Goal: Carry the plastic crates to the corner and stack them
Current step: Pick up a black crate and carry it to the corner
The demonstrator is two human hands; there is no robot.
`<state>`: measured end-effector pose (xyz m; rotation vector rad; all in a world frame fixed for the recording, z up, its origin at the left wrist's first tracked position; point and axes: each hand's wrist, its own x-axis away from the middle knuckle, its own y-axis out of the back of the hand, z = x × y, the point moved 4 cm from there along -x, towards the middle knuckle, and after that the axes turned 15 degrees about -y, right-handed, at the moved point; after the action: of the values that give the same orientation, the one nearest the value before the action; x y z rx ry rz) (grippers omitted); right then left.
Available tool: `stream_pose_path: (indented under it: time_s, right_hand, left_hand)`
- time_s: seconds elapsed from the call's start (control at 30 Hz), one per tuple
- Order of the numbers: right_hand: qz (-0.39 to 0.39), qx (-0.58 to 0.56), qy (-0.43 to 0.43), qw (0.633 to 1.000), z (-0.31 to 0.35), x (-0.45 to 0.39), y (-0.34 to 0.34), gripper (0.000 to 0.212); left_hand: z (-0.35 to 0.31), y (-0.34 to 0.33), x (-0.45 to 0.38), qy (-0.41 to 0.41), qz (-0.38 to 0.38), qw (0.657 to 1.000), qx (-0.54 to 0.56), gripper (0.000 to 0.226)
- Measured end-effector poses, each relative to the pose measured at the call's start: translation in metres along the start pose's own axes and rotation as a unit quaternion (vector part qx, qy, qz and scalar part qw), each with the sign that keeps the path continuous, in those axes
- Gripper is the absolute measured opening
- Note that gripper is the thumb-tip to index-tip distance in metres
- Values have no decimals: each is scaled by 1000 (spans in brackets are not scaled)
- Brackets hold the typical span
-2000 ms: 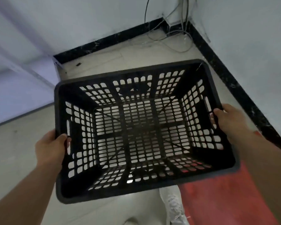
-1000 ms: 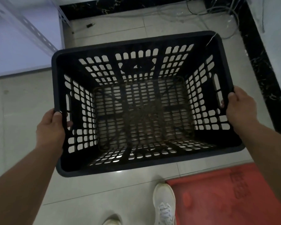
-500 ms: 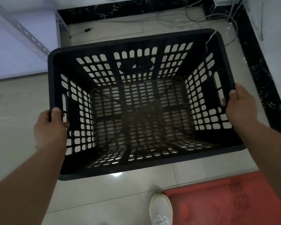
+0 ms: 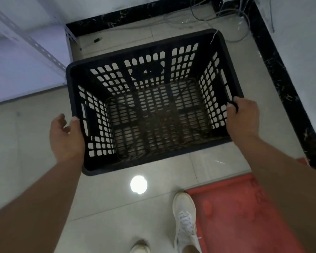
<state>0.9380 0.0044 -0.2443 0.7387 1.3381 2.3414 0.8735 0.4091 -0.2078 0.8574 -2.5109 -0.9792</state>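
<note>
A black slotted plastic crate [image 4: 143, 49] sits low over the tiled floor in the room's corner, open side up and empty. I cannot tell whether its base touches the floor. My right hand [image 4: 243, 117] has its fingers curled over the right rim by the handle slot. My left hand [image 4: 66, 136] is beside the left rim with its fingers spread; only the thumb rests against the edge. No other crate is in sight.
Black skirting [image 4: 281, 79] runs along both walls of the corner. Loose cables [image 4: 208, 18] lie behind the crate. A perforated metal shelf upright [image 4: 35, 44] stands at the left. A red mat [image 4: 235, 216] lies by my white shoe [image 4: 184, 216].
The crate has gone down and forward toward the corner floor. My left hand has let go of the left rim and spread its fingers. The right hand keeps its hold.
</note>
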Motion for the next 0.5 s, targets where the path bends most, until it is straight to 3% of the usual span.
stream_pose_path:
  time_s: [0.1,0.2,0.33,0.5]
  right_hand:
    - [15,-25,-1,1000,1,39,9,58]
    - [28,-58,-29,998,-3,78,25,40]
    - [34,-99,-94,990,-12,134,59,35]
    - [10,-136,-170,976,-44,204,104,38]
  left_hand:
    - [-12,8,21,-19,51,997,56,42]
    - [-24,16,47,-23,103,989,100,35]
    - [-43,32,85,-51,161,976,139,18]
    - [-47,56,142,-58,231,960,147,21]
